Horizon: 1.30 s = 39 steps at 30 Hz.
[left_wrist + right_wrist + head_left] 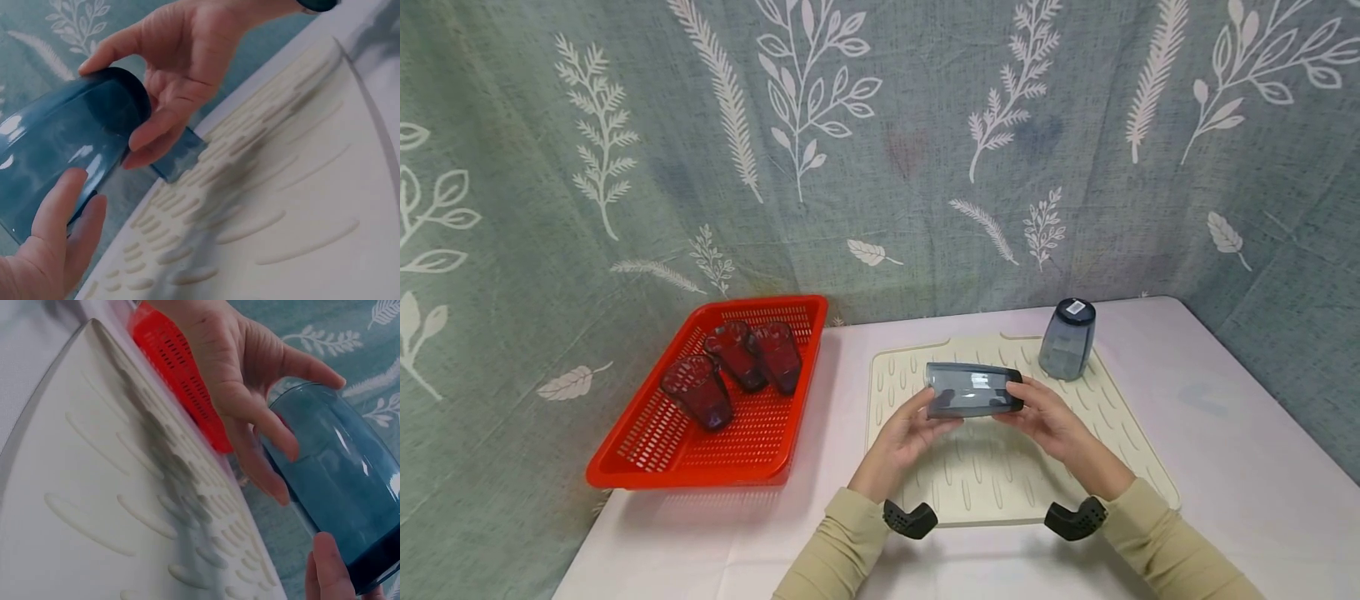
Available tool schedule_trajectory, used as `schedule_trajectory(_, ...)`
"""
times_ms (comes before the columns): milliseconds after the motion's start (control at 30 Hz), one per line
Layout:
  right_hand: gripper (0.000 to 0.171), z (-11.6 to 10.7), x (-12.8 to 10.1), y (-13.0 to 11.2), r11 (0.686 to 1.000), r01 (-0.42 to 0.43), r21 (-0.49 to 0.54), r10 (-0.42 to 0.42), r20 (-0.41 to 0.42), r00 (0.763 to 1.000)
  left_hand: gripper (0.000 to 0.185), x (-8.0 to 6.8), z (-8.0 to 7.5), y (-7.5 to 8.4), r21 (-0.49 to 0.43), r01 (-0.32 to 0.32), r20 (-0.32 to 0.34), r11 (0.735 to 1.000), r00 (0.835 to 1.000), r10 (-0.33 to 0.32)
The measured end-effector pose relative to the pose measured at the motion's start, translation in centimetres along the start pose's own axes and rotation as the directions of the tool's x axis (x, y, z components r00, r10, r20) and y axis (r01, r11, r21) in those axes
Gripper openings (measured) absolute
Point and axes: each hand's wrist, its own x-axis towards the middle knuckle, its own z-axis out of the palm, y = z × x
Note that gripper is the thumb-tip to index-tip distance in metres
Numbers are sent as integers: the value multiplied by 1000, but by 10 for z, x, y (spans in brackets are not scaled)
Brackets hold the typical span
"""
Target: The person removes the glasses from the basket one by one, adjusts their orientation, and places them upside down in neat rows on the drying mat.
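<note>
Blue tumbler (973,390), held sideways above cream drying mat (1120,417), left hand (901,433) and right hand (1045,417) each grasping one end.

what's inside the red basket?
The red basket holds three dark tumblers lying against each other toward its back left. The perforated floor shows bare in front of them. The floor under the tumblers is covered.

Head view high, facing forward-down over whole table; wrist views close, low, sharing drying mat (1120,433).
</note>
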Motion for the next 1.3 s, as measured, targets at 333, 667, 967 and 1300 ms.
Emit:
schedule_trajectory(333, 45, -4, -6, -9, 998, -20, -61, 15, -78, 997, 61, 2, 1, -9, 110, 18, -2, 994, 1000, -18)
schedule_trajectory(667, 68, -9, -14, -26, 979, -7, -203, -15, -105, 994, 64, 4, 0, -8, 125, -12, -30, 992, 999, 16)
schedule_trajectory(967, 67, -21, -20, -45, 942, 3, -337, -42, -108, 993, 64, -5, -3, 1, 126, -9, -30, 992, 999, 13)
schedule_trajectory(1300, 71, -35, -28, -66, 897, -8, -441, -47, -114, 992, 67, -3, -6, 14, 219, -20, -51, 975, 998, 32)
